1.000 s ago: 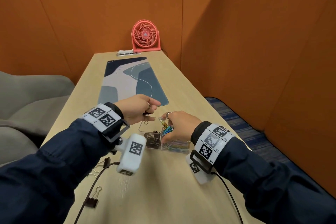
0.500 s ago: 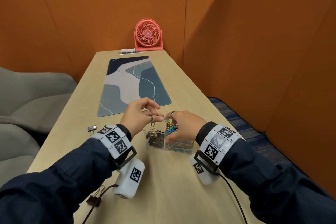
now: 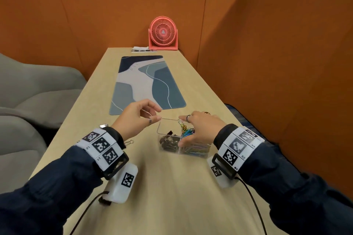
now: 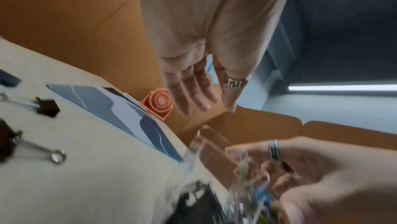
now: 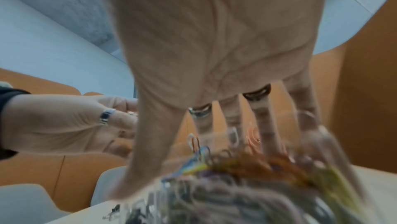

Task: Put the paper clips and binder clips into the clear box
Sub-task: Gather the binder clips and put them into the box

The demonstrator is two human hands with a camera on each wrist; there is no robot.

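Your right hand [image 3: 198, 129] is over the clear box [image 3: 172, 149] on the worktop [image 3: 172, 187]. Its fingers are spread and reach down onto the heap of coloured paper clips [image 3: 188, 131] in the right part of the box. You cannot tell if they pinch any. Your left hand [image 3: 136, 118] floats just left of the box with its fingers loose and apart, and it holds nothing that you can see.

Black binder clips [image 3: 169, 141] sit in the left part of the box. Two more binder clips [image 4: 48, 107] lie out on the worktop by your left wrist.

It looks like you are pushing the paper clips down. Press softly, because the pile stands higher than the wall and some could spill out. Hold the box still as you press. Then reach with your left hand for the loose binder clips.
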